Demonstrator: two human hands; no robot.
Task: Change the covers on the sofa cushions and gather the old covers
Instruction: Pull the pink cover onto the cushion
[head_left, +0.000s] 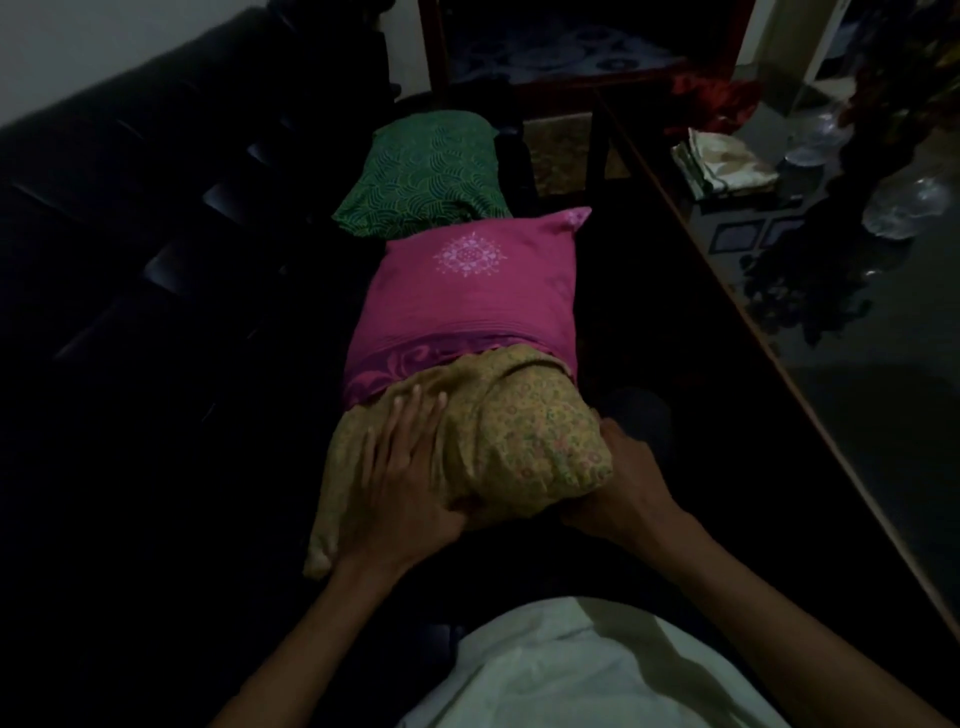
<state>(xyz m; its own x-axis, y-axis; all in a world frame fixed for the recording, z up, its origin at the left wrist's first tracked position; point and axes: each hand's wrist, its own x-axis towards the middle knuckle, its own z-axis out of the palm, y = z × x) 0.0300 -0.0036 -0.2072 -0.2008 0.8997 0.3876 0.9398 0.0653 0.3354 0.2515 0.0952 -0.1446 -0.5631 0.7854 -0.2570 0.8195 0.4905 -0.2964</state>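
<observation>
Left hand (400, 467) lies flat with fingers spread straight on the near-left part of the yellow patterned cushion (540, 447), pressing it down rather than gripping it, while the right hand (618, 488) cups the cushion's near-right end from the side; its fingers are hidden behind the bulge, so whether they are curled around the fabric I cannot tell. That cushion sits directly ahead of both hands on the dark sofa (130, 234), its long axis running away from the person, and its far end is tucked into the open mouth of the pink cover (472, 291), which stretches on in the same line. So the coming push should probably go straight forward, away from the body, with both hands about equally near and the left one on top to steer. Beyond the pink cover, touching its far edge, lies one green patterned cushion (431, 171). Counted: one yellow cushion, one pink cover, one green cushion, and a small stack of folded cloth (727, 161) on the glass table (857, 364) to the right.
</observation>
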